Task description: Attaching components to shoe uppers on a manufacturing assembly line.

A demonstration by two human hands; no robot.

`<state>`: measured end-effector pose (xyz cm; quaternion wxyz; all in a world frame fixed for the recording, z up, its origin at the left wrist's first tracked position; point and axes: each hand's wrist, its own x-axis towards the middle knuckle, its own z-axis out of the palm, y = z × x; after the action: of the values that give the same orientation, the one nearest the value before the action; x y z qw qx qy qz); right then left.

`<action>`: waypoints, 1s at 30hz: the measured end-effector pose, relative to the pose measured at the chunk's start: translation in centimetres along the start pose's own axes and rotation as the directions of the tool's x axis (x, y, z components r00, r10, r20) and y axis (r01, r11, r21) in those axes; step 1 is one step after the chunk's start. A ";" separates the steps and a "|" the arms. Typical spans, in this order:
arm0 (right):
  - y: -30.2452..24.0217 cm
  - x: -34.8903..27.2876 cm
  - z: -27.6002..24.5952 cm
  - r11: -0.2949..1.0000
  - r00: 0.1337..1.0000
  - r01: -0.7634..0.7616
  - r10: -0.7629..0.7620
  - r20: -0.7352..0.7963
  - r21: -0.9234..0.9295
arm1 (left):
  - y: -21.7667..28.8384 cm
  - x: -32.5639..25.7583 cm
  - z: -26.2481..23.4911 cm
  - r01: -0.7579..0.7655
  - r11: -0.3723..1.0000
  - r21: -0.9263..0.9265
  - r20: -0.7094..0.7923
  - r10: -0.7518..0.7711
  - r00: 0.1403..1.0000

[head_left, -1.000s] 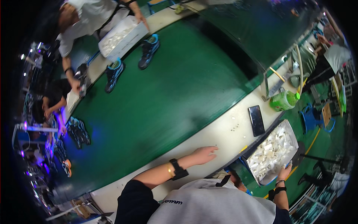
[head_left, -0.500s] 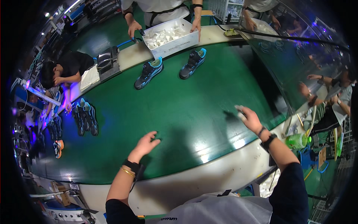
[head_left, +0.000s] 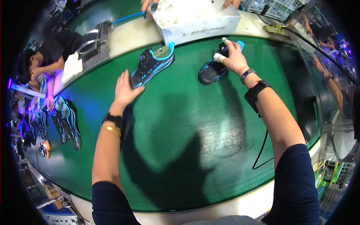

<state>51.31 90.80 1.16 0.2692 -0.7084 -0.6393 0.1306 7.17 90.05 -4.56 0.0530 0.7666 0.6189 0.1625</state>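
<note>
My left hand (head_left: pixel 125 91) is at the toe of a black sneaker with bright blue trim (head_left: pixel 152 66). Its thumb is spread from the fingers, beside the toe; whether it touches is unclear. A matching black-and-blue sneaker (head_left: pixel 212 72) sits to the right, toe toward me. My right hand (head_left: pixel 234 59) reaches over that one, thumb and forefinger bent around its upper near the opening. White coverings wrap those fingertips. The hand hides part of the shoe's collar. Both sneakers rest on the green belt (head_left: pixel 180 112).
Across the belt a person's hand (head_left: pixel 229 3) holds a white box (head_left: pixel 200 30) of small white pieces. More dark sneakers (head_left: pixel 67 122) and an orange-and-white shoe (head_left: pixel 45 149) stand at left, near a person bent over the edge (head_left: pixel 52 60). A transparent panel (head_left: pixel 318 71) bounds the right.
Both my hands have moved forward across the belt to the two sneakers. My right hand has closed around the right one. The view has shifted closer to the far side.
</note>
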 end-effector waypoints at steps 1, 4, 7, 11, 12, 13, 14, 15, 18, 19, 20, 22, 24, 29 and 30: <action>-0.8 -0.2 0.2 0.999 1.000 -0.018 0.018 0.003 -0.037 | -0.2 0.7 1.0 0.020 0.999 0.046 0.024 -0.021 1.000; 2.3 -0.2 -0.3 0.992 0.996 -0.050 0.040 -0.082 -0.115 | 5.0 2.4 -0.3 0.166 0.969 0.182 0.192 -0.201 0.961; 1.7 -1.1 -1.2 0.998 0.999 -0.009 0.006 -0.044 -0.069 | 5.8 0.9 -0.4 0.246 0.967 0.067 0.246 -0.255 0.935; -2.7 -6.1 -2.8 0.925 0.892 0.373 -0.379 0.247 0.073 | 11.2 -6.5 -0.6 0.295 0.953 -0.064 0.252 -0.271 0.929; -3.4 -7.9 -2.5 0.876 0.831 0.473 -0.478 0.285 0.092 | 13.3 -8.6 -1.3 0.275 0.961 0.005 0.274 -0.266 0.924; -5.8 -9.8 -3.2 0.932 0.791 0.358 -0.339 0.508 0.065 | 14.4 -11.2 -1.7 0.228 0.974 0.001 0.302 -0.217 0.928; -6.1 -11.8 -1.9 0.896 0.791 0.415 -0.441 0.424 0.158 | 15.6 -14.1 -2.0 0.197 0.980 -0.041 0.318 -0.174 0.932; -8.1 -13.3 -2.0 0.944 0.698 0.284 -0.323 0.639 0.166 | 16.4 -16.9 -2.1 0.179 0.977 -0.116 0.356 -0.128 0.926; -14.7 -18.3 -3.2 0.920 0.497 0.391 -0.228 0.837 0.019 | 18.8 -24.9 -3.3 0.305 0.909 -0.283 0.531 -0.116 0.839; -15.5 -19.9 -2.9 0.905 0.466 0.426 -0.216 0.858 -0.004 | 18.6 -27.8 -3.3 0.321 0.877 -0.358 0.529 -0.093 0.844; -16.2 -21.3 -3.0 0.898 0.479 0.440 -0.215 0.851 -0.021 | 18.6 -30.6 -3.4 0.201 0.908 -0.367 0.400 -0.041 0.916; -16.9 -24.7 -2.5 0.875 0.575 0.473 -0.220 0.788 -0.101 | 19.1 -33.8 -5.9 0.257 0.887 -0.385 0.527 -0.018 0.850; -16.2 -27.9 -3.1 0.872 0.698 0.482 -0.322 0.640 -0.087 | 20.2 -36.8 -8.6 0.378 0.831 -0.407 0.689 0.008 0.725; -14.9 -31.6 -5.9 0.896 0.774 0.435 -0.320 0.547 -0.092 | 21.6 -44.5 -13.3 0.229 0.858 -0.459 0.596 0.106 0.796; -14.8 -32.6 -6.5 0.870 0.752 0.485 -0.364 0.549 -0.087 | 21.7 -45.9 -14.5 0.212 0.861 -0.463 0.560 0.099 0.823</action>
<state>37.59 58.16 9.42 0.0293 -0.5076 -0.8426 0.1776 14.49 39.06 6.77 0.4380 0.7189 0.5334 0.0828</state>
